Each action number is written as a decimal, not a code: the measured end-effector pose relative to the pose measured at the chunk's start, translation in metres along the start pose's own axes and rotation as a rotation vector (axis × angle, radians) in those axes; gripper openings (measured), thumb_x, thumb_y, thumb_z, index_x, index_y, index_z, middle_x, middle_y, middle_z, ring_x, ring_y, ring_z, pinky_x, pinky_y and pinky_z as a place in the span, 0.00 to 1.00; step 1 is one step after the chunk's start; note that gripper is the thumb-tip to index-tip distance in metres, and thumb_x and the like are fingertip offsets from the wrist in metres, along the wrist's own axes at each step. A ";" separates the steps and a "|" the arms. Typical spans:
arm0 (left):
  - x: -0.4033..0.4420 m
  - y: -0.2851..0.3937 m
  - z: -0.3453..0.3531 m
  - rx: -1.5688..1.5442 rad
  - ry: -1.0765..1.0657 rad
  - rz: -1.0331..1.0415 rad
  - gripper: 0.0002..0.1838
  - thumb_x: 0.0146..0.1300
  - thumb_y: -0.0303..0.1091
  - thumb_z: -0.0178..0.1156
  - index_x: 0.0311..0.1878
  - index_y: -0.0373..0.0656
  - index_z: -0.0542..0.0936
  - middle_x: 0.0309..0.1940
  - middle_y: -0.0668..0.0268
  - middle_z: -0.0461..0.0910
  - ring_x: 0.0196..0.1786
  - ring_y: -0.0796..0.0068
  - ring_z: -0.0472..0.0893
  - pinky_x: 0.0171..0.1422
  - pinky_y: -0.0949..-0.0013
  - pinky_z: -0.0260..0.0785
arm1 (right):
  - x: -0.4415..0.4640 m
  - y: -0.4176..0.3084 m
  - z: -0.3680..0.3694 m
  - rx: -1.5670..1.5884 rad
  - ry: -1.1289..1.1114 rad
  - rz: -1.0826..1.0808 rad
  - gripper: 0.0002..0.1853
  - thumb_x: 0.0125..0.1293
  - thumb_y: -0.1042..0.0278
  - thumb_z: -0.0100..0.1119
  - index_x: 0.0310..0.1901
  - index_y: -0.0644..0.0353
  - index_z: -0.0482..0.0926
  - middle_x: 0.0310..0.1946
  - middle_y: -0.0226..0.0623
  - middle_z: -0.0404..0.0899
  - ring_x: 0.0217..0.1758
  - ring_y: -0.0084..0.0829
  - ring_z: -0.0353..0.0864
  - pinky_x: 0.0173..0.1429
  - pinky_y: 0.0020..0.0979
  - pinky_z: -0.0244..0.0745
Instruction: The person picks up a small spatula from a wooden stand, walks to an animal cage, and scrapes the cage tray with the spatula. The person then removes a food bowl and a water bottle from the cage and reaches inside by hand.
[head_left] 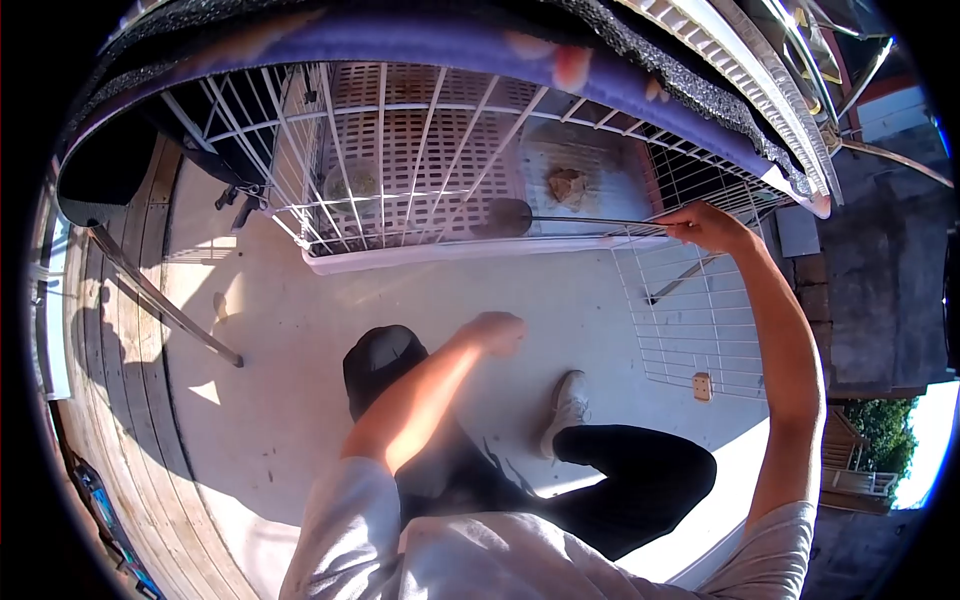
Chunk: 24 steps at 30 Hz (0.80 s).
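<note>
A thin, long-handled tool with a rounded grey-brown head (508,217) is held in my right hand (708,228), fingers closed around the far end of its handle. Its head lies inside the white wire cage (313,262), just behind the front lip; I cannot tell whether it is a brush or a scoop. A crumpled brown clump (568,186) sits on the pale tray (610,160) in the cage, beyond the handle. My left hand (495,333) is curled into a loose fist above the floor near my knee, with nothing showing in it.
A slotted plastic mat (425,150) covers the cage's left part, with a round greenish thing (350,184) on it. The wire door (690,320) hangs open at right. Purple patterned cloth (430,42) drapes the cage top. Wooden planks (130,400) run along the left.
</note>
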<state>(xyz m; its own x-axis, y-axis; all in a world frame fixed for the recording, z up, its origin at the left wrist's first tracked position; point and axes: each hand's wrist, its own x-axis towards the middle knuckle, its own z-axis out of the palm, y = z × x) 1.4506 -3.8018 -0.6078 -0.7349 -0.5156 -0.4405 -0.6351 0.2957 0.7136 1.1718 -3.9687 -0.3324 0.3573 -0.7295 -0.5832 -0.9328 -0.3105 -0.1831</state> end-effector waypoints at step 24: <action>-0.031 0.009 0.002 0.016 0.142 -0.025 0.17 0.58 0.42 0.58 0.49 0.45 0.78 0.49 0.58 0.78 0.52 0.56 0.78 0.53 0.55 0.72 | 0.017 0.060 0.022 -0.019 0.033 -0.140 0.16 0.69 0.66 0.57 0.57 0.51 0.79 0.35 0.33 0.84 0.35 0.27 0.80 0.43 0.28 0.75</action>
<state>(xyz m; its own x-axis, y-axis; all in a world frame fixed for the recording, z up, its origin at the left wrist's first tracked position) 1.4675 -3.7818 -0.5891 -0.6783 -0.6313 -0.3759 -0.6576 0.2934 0.6939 1.1204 -3.9866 -0.3709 0.4858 -0.6978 -0.5263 -0.8726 -0.4220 -0.2460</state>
